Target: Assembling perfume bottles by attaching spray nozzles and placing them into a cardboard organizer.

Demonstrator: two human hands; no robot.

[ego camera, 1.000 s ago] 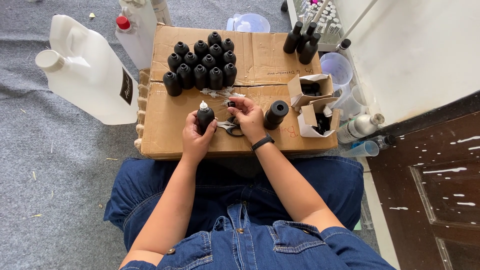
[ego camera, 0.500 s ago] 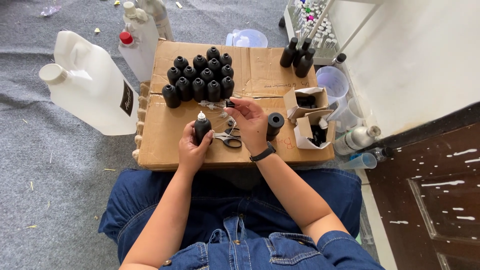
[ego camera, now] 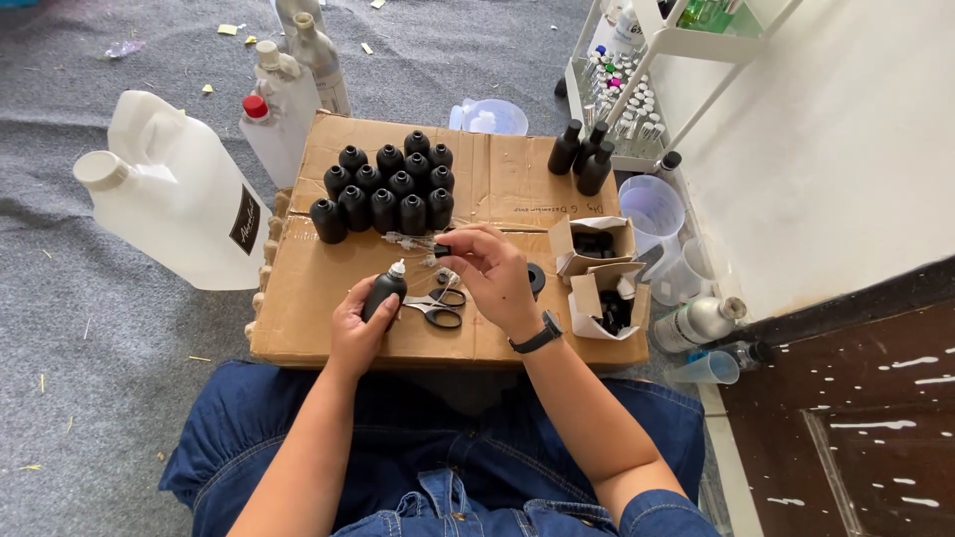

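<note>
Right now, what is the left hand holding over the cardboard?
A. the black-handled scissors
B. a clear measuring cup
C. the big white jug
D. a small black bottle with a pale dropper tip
D: the left hand wraps a small black bottle with a pale tip, while the scissors lie flat on the cardboard beside it.

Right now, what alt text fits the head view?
Left hand holds a small black bottle upright over a cardboard box; right hand pinches a small black cap. Scissors lie between them.
</note>
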